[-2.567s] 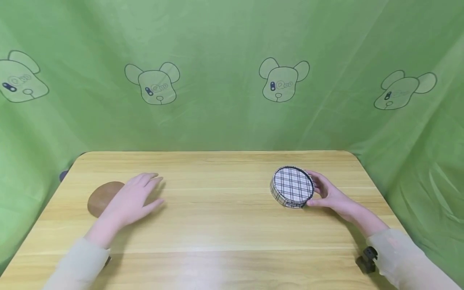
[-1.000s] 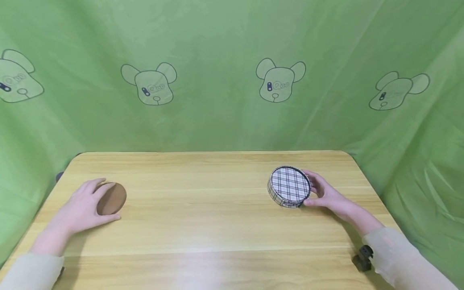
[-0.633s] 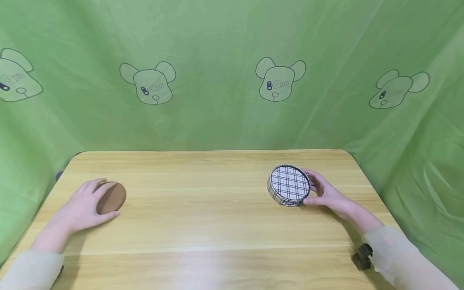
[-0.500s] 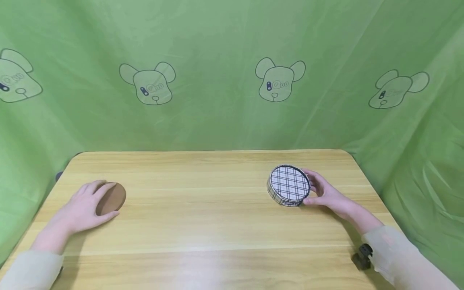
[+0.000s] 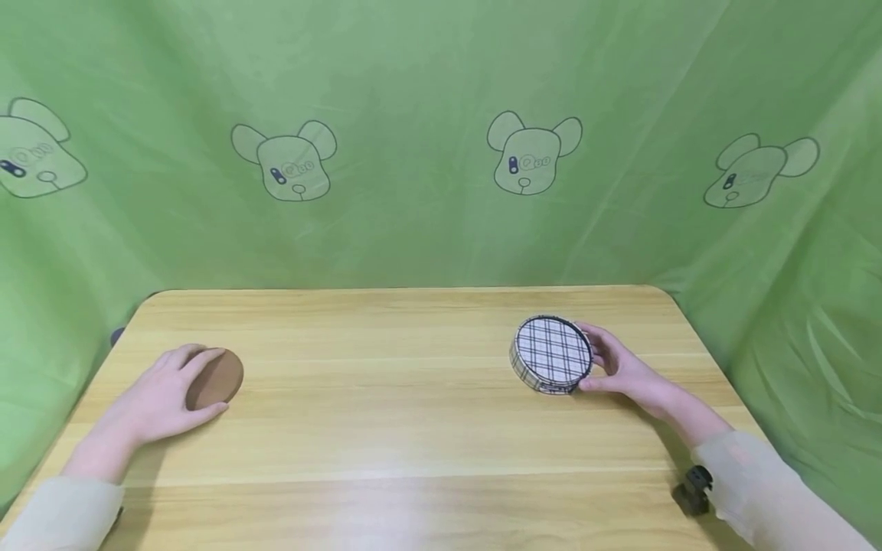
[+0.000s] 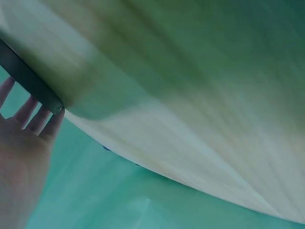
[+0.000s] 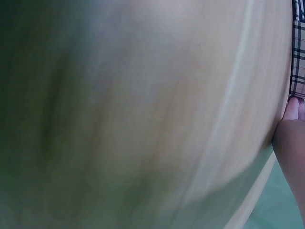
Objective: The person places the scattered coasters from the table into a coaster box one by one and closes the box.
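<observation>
At the left of the table, my left hand holds a flat round brown disc from its left side, fingers over the far edge and thumb along the near edge. The left wrist view shows the disc's dark, thick edge against the fingertips; part of it is under the hand. On the right, my right hand grips a round box covered in black-and-white plaid. Its thumb is on the near right side and the fingers are behind the right side. Only a strip of plaid wall shows in the right wrist view.
Both things are on a light wood-grain table with rounded far corners. Green cloth printed with bear heads hangs behind and at both sides. A small dark purple object shows past the table's left edge.
My left hand has moved left, from lying over the disc's right part to its left side, and its fingers have closed round the edge. The right hand and plaid box have stayed put.
</observation>
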A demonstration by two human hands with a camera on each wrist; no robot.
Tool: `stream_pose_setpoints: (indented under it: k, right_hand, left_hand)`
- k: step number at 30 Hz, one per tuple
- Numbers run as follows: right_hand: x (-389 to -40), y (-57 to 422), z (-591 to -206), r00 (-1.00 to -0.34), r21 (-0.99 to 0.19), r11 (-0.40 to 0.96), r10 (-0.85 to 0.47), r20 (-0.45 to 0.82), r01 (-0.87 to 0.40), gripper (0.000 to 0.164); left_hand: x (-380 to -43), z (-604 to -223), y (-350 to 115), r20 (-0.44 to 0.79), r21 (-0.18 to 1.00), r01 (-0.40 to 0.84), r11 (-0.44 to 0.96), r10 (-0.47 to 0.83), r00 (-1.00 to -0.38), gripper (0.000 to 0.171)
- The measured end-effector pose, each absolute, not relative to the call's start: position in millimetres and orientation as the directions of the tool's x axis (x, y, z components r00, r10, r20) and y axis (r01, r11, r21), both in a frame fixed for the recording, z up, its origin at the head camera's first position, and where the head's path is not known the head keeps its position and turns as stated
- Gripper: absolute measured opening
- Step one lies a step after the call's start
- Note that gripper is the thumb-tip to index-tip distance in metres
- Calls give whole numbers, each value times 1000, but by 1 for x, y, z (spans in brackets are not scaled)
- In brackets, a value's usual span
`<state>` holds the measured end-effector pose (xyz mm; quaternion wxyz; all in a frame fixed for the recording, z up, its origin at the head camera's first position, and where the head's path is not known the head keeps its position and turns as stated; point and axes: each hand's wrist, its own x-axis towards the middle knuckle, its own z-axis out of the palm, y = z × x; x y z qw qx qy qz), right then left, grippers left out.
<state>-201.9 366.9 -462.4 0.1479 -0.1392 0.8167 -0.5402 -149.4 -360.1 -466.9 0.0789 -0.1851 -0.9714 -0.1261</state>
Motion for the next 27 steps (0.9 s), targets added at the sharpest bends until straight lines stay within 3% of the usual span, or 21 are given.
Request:
stream_pose_setpoints:
  k: [27]
  right_hand:
    - [-202, 368, -465, -916, -921, 378, -397, -66, -98, 101]
  left_hand:
    - [-152, -462, -344, 205, 211, 394, 895, 354, -913, 87]
